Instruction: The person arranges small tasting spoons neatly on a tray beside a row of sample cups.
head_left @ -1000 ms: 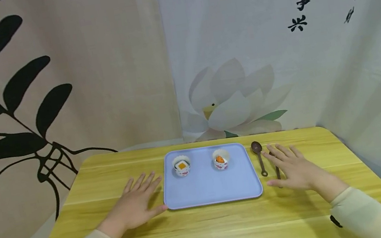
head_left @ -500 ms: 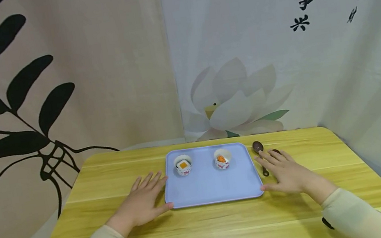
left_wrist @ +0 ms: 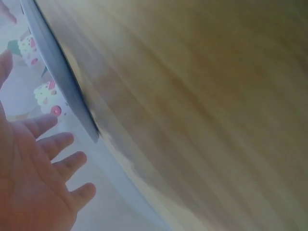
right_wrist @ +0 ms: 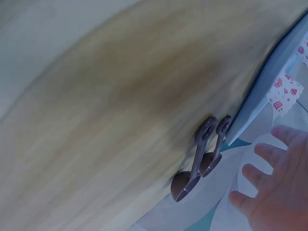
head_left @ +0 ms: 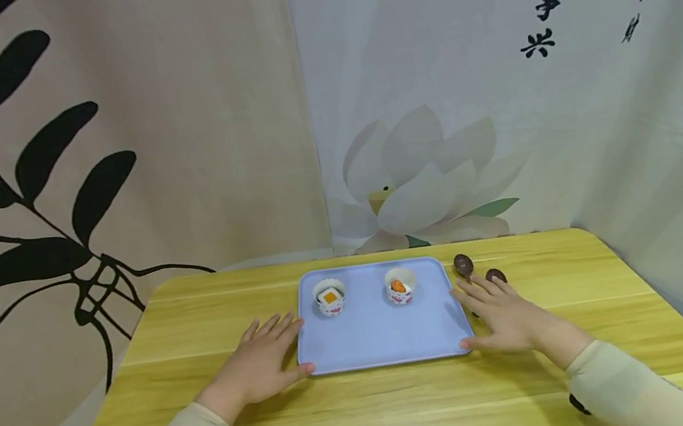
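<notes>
A light blue tray [head_left: 388,336] lies on the wooden table. My left hand [head_left: 261,363] is spread at its left edge, fingertips and thumb at the rim. On the opposite edge my right hand [head_left: 509,320] is spread the same way, thumb near the front right corner. Whether either hand actually touches the tray is hard to tell. Two small patterned paper cups stand on the tray: the left cup [head_left: 332,309] holds a white piece with a yellow-orange square, the right cup [head_left: 401,297] an orange piece. In the wrist views, the left palm [left_wrist: 36,187] and right palm [right_wrist: 281,192] show parted fingers.
Two dark brown spoons lie right of the tray, partly behind my right hand in the head view: a longer-looking spoon [head_left: 464,266] and another spoon [head_left: 495,275]. Both show fully in the right wrist view. A printed curtain [head_left: 224,149] hangs behind the table [head_left: 375,424].
My right hand has moved left from over the spoons to the tray's right edge. My left hand has shifted slightly right along with the view. The cups keep their places on the tray.
</notes>
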The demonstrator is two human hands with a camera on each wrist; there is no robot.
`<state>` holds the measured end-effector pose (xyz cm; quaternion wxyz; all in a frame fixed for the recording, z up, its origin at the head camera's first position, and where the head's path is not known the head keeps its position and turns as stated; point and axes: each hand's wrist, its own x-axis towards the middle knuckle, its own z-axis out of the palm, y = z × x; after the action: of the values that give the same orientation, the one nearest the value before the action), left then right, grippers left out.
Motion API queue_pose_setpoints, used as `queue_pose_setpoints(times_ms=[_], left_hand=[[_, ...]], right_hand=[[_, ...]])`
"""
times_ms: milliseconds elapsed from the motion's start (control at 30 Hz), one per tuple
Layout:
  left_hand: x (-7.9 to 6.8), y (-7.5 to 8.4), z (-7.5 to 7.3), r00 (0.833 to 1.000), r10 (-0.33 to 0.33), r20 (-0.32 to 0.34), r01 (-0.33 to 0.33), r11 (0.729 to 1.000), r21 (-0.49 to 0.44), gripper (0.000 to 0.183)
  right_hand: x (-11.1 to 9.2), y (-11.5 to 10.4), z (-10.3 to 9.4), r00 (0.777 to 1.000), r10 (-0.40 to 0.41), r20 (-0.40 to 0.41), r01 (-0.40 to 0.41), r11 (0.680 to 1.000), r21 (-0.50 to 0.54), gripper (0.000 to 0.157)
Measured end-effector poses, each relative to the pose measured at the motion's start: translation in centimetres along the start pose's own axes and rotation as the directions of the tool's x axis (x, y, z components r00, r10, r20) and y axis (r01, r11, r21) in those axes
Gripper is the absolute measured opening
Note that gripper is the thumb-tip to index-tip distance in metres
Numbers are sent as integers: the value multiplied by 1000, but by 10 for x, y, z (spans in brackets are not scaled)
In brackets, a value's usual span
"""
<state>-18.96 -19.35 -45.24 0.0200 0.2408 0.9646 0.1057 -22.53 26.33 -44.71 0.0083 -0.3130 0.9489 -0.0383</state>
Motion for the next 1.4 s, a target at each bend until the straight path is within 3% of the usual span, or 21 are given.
queue_pose_setpoints(times_ms=[367, 667, 1400], left_hand=[[3, 2, -3, 998, -14, 58, 14, 1000, -9, 85], [8, -1, 4, 996, -29, 88, 30, 1000, -2, 89], [12, 0, 4, 995, -20, 94, 20, 1000, -1, 88]], right_hand=[[2, -3, 4, 1000, -3, 25, 2, 1000, 8, 95], [4, -3, 8, 997, 12, 70, -13, 1000, 16, 96], [1, -3, 7, 998, 3, 70, -3, 1000, -3, 95]])
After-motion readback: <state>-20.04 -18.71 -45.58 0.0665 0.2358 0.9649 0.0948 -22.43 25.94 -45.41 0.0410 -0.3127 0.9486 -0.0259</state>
